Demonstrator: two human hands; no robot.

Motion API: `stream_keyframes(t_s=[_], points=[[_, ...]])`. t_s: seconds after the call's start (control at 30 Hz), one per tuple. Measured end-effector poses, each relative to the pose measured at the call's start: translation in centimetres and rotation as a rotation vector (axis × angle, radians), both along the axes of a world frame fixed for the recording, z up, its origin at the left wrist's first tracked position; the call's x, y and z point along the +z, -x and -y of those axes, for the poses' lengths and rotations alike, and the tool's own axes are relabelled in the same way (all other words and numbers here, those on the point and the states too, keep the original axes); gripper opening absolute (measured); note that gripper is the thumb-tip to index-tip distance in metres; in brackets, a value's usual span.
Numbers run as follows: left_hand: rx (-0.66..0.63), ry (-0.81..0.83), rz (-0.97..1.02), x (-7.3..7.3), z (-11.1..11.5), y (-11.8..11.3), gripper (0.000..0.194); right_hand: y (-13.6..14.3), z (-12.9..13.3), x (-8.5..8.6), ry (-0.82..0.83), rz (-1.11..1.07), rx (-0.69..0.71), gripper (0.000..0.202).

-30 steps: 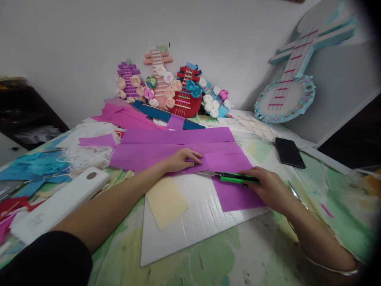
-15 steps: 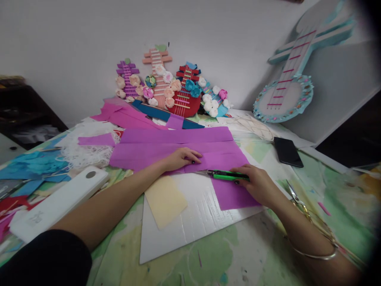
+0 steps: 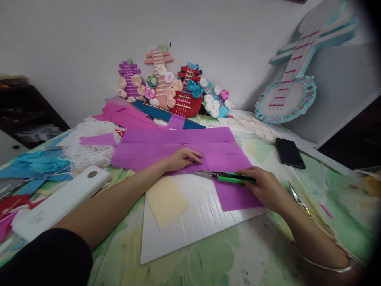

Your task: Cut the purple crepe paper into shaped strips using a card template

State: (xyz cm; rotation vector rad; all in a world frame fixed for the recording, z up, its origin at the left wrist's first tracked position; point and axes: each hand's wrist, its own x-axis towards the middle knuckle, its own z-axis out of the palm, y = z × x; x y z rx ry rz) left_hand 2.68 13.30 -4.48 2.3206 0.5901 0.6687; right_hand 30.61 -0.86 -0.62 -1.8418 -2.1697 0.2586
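Purple crepe paper (image 3: pixel 175 139) lies folded across a white board (image 3: pixel 175 236), with one flap reaching lower down on the right. My left hand (image 3: pixel 185 158) rests on this paper, fingers stretched out and pressing it down, thumb a little apart. In my right hand (image 3: pixel 262 184) is a green and black utility knife (image 3: pixel 230 177), its long blade out and pointing left. The blade lies along the paper's lower fold, just below my left fingers; its tip is partly hidden. A cream paper square (image 3: pixel 167 200) sits on the board, below my left wrist.
Scissors (image 3: pixel 299 198) lie beside my right forearm, and a black phone (image 3: pixel 290 153) farther back. To the left are a white oblong device (image 3: pixel 64 200), white shredded paper (image 3: pixel 89 153) and blue scraps (image 3: pixel 38 163). Decorated paper instruments (image 3: pixel 187 95) lean against the wall.
My right hand has drawn the utility knife slightly to the right along the paper's fold. My left hand stays in place on the paper. The view has shifted slightly.
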Motion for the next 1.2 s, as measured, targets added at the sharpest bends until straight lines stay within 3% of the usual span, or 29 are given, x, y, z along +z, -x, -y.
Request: stream_keyframes(t_s=[0.27, 0.7, 1.2], points=[[-0.003, 0.007, 0.011, -0.1, -0.1, -0.1, 0.032, 1.1, -0.4, -0.2, 0.027, 0.005, 0.012, 0.04], [-0.004, 0.016, 0.012, -0.1, 0.0, 0.0, 0.03, 0.2, -0.1, 0.0, 0.047, -0.062, 0.03, 0.038], [0.0, 0.067, 0.029, -0.3, -0.3, 0.0, 0.042, 1.3, -0.9, -0.5, 0.047, -0.055, 0.028, 0.042]])
